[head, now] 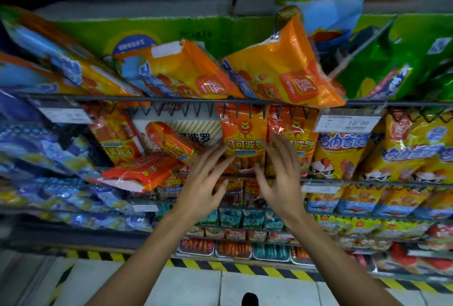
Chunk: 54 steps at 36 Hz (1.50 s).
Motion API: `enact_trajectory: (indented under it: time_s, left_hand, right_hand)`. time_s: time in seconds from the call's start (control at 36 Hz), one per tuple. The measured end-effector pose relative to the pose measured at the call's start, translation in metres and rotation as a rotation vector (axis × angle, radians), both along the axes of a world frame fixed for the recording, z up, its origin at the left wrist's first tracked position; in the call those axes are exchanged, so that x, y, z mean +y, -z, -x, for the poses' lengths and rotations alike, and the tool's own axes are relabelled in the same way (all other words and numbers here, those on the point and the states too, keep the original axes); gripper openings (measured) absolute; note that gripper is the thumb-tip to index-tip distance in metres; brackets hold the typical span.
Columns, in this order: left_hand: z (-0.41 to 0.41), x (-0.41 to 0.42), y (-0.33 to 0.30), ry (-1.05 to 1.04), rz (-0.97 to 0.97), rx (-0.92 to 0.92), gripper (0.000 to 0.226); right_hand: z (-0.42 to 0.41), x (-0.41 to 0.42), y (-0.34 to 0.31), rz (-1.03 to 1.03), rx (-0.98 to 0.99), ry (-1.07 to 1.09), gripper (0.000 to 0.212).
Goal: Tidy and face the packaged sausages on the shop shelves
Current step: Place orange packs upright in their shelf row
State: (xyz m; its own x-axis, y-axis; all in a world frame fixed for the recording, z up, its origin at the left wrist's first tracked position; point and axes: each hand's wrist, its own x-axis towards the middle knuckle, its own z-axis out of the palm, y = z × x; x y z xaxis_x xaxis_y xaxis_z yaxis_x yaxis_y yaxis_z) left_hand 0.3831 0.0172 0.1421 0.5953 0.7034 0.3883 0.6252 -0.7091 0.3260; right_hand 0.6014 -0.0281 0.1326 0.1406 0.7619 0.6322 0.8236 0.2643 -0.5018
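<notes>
Sausage packs in hand's reach: two upright orange packs stand side by side on the middle wire shelf [343, 180], the left orange pack [241, 134] and the right orange pack [293, 131], faces outward.
Left hand [208, 183]: fingers spread and nearly straight, tips against the lower left edge of the left orange pack; it clamps nothing.
Right hand [279, 178]: fingers spread and straight, laid against the lower front of the right orange pack, thumb toward the seam between the two packs; it grips nothing.
Floor: pale tiles with a black-and-yellow striped strip [220, 266] along the shelf foot.
Bottom shelves: clear trays [234, 249] with red, orange and teal sausages, small teal packs [230, 217] above.
Middle shelf, left: fallen red packs [139, 173] lie tilted and flat before a white display box [186, 129].
Middle shelf, right: yellow packs [340, 156] stand upright under a price tag [345, 123].
Top shelf: orange bags [282, 68] lean forward over the rail, a green carton [147, 33] behind them, green bags [404, 65] to the right.
</notes>
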Motion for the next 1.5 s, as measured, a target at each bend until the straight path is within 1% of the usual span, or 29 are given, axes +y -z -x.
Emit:
enact_trajectory:
  time_s: [0.08,0.17,0.28,0.39,0.5,0.61,0.67,0.75,0.83,0.94,1.0,1.06,1.08,1.14,1.22,1.31,1.36,1.42,1.5]
  left_hand:
    - [0.025,-0.014,0.007,-0.108,0.046,-0.041,0.050]
    - [0.051,-0.028,0.008,-0.221,0.070,-0.030,0.054]
    - [0.071,-0.041,0.007,-0.304,0.169,0.018,0.064]
    - [0.074,-0.039,0.011,-0.282,0.240,0.053,0.071]
    - [0.077,-0.033,0.019,-0.237,0.327,-0.016,0.075]
    - [0.088,-0.022,0.024,-0.117,0.391,-0.054,0.078]
    - [0.095,-0.017,0.021,-0.067,0.443,-0.048,0.080]
    - [0.109,-0.008,0.015,-0.047,0.518,-0.061,0.080]
    - [0.117,-0.003,0.015,0.007,0.587,-0.086,0.081]
    - [0.123,0.002,0.017,0.005,0.708,-0.113,0.082]
    - [0.124,0.001,0.018,0.008,0.717,-0.122,0.084]
    - [0.124,0.000,0.018,0.014,0.727,-0.134,0.086]
    - [0.123,0.000,0.019,0.012,0.735,-0.136,0.086]
    - [0.121,-0.002,0.021,-0.004,0.761,-0.193,0.087]
    - [0.112,-0.006,0.018,-0.015,0.791,-0.355,0.088]
    - [0.097,-0.008,0.012,-0.035,0.824,-0.581,0.087]
    - [0.087,-0.008,0.008,-0.066,0.852,-0.705,0.085]
    - [0.079,-0.008,0.001,-0.055,0.865,-0.780,0.074]
    - [0.067,-0.007,-0.013,-0.050,0.923,-0.851,0.064]
  right_hand:
    - [0.014,-0.006,-0.004,0.085,0.092,-0.192,0.053]
    - [0.035,-0.006,-0.002,0.183,0.147,-0.345,0.053]
    - [0.065,-0.002,0.005,0.287,0.179,-0.418,0.057]
    - [0.082,0.007,0.005,0.333,0.210,-0.437,0.062]
    - [0.091,0.029,-0.002,0.362,0.112,-0.411,0.066]
    - [0.107,0.055,-0.014,0.439,0.006,-0.358,0.066]
    - [0.116,0.065,-0.017,0.459,-0.041,-0.281,0.064]
    - [0.129,0.076,-0.021,0.527,-0.116,-0.132,0.067]
    - [0.140,0.084,-0.021,0.557,-0.161,-0.068,0.065]
    - [0.142,0.084,-0.023,0.533,-0.102,-0.036,0.058]
    - [0.139,0.080,-0.022,0.537,-0.055,-0.034,0.057]
    - [0.136,0.073,-0.023,0.519,0.035,-0.039,0.056]
    - [0.135,0.069,-0.025,0.499,0.111,-0.044,0.055]
    - [0.133,0.057,-0.034,0.453,0.261,-0.047,0.052]
    - [0.125,0.039,-0.045,0.390,0.408,-0.082,0.045]
    - [0.110,0.023,-0.047,0.336,0.458,-0.140,0.048]
    - [0.102,0.016,-0.046,0.301,0.438,-0.187,0.054]
    - [0.097,0.009,-0.044,0.264,0.456,-0.228,0.054]
    - [0.094,0.002,-0.039,0.242,0.572,-0.291,0.047]
